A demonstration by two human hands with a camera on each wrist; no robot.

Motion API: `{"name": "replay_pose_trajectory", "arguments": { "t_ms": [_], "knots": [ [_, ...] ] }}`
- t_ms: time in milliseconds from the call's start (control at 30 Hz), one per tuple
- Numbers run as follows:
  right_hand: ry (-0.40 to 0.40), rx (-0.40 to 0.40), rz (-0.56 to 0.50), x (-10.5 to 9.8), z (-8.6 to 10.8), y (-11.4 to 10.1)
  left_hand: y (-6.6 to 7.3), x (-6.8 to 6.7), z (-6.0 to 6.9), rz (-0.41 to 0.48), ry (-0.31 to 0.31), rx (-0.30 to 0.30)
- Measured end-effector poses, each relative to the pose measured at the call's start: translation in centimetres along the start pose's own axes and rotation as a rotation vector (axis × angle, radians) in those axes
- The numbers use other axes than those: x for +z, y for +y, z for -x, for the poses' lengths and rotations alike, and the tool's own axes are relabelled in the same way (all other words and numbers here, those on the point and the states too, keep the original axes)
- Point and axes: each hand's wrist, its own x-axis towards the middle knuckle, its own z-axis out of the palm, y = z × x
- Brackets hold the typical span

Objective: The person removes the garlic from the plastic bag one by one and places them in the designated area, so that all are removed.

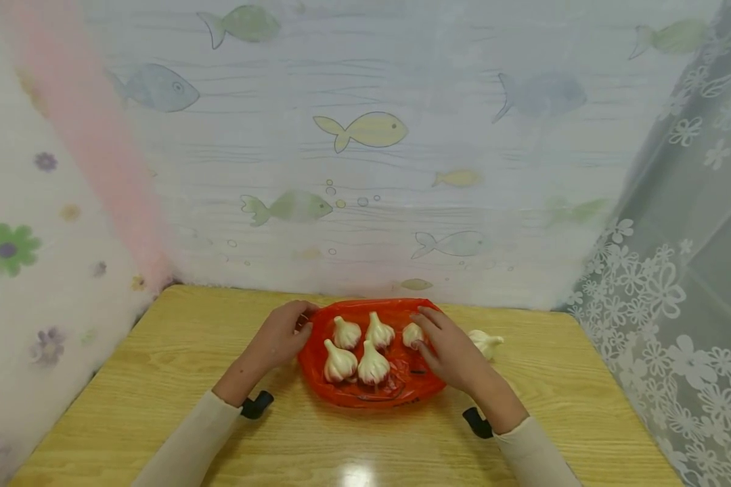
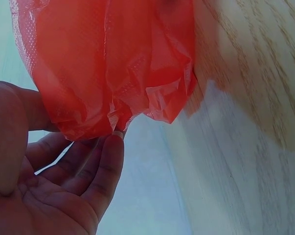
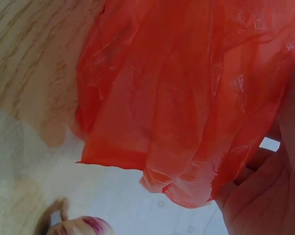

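Here we see a red plastic bag [image 1: 331,391] spread open on the wooden counter [image 1: 207,325], with five garlic bulbs [image 1: 373,365] inside and another bulb [image 1: 486,343] outside, just beyond the right hand [image 1: 457,352]. We find the left hand [image 1: 283,335] with its grip pinching the bag's left rim. The right hand's grip reaches over the opposite rim; whether it pinches film or the bulb beside its fingertips, we cannot tell. Dark print [image 1: 407,404] along the bag's front is too small for us to read.
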Motion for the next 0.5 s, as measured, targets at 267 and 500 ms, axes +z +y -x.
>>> {"name": "replay_pose_trajectory", "arguments": {
  "t_ms": [267, 500],
  "knots": [
    [0.008, -0.008, 0.006, 0.68, 0.08, 0.13, 0.01, 0.04, -0.02, 0.001, -0.002, 0.019],
    [0.027, -0.014, 0.001, 0.57, 0.07, 0.03, 0.19, -0.05, 0.05, -0.008, 0.000, 0.024]
  ]
}}
